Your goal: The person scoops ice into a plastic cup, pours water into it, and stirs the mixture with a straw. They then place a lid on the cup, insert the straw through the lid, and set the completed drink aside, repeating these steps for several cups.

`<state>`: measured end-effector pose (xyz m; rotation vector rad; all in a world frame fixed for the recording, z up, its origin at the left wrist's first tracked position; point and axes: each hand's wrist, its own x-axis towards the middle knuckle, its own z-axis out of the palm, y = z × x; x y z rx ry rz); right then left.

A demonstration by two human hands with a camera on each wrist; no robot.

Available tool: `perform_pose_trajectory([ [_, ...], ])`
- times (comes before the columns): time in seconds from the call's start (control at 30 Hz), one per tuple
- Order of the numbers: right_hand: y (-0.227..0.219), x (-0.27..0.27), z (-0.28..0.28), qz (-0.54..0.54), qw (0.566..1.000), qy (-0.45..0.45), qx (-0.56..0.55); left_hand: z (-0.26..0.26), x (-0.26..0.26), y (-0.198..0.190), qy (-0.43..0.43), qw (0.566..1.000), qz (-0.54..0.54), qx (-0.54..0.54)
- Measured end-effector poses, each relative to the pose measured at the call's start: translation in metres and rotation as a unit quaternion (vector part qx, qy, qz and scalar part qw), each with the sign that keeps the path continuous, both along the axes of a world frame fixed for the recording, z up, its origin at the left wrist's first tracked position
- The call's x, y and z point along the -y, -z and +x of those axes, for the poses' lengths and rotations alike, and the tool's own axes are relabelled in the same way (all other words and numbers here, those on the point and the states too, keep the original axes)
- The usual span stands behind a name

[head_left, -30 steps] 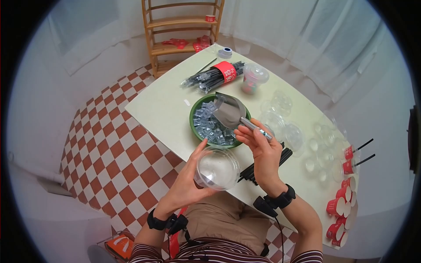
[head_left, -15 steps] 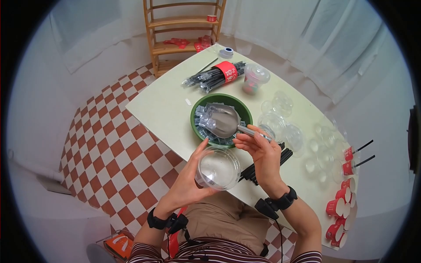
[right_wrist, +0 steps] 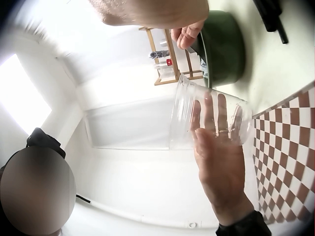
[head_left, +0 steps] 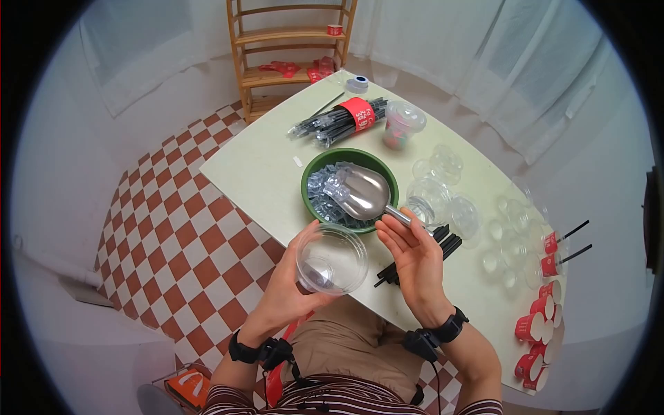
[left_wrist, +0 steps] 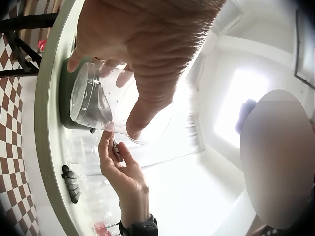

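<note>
My left hand (head_left: pixel 281 296) grips a clear plastic cup (head_left: pixel 349 259), tilted with its wide mouth facing up; in the right wrist view its fingers show through the cup's wall. With my right hand (head_left: pixel 422 273) I hold the handle of a metal scoop (head_left: pixel 365 194). The scoop's blade lies inside the green bowl (head_left: pixel 379 158), its hollow turned up and a few clear cubes at its front lip. More clear, ice-like cubes (head_left: pixel 319 181) fill the bowl's left side. The cup is just in front of the bowl, left of my right hand.
Black straws (head_left: pixel 448 247) lie right of my right hand. A wrapped bundle of black straws (head_left: pixel 332 124) and a lidded cup (head_left: pixel 403 126) stand behind the bowl. Clear lids (head_left: pixel 465 216) spread to the right, with red paper cups (head_left: pixel 530 326) along the table's right edge.
The scoop has turned from steeply tilted over the bowl to lying hollow-up within it, with cubes at its lip. My left hand has moved the cup slightly left.
</note>
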<state>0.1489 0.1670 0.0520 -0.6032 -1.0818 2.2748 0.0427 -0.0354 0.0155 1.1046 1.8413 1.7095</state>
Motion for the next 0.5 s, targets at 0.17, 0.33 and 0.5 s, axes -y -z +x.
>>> perform_pose_trajectory([
  [0.17, 0.005, -0.003, 0.009, -0.024, 0.999, 0.016, -0.012, -0.006, 0.002, 0.014, -0.046, 0.998, 0.029, 0.03],
  [0.33, 0.002, -0.008, 0.015, -0.034, 0.999, 0.022, -0.028, -0.006, 0.0, 0.01, -0.097, 0.993, 0.033, 0.058],
  [0.5, -0.004, -0.012, 0.023, -0.026, 0.999, 0.021, -0.027, -0.007, -0.002, 0.013, -0.11, 0.992, 0.03, 0.055],
])
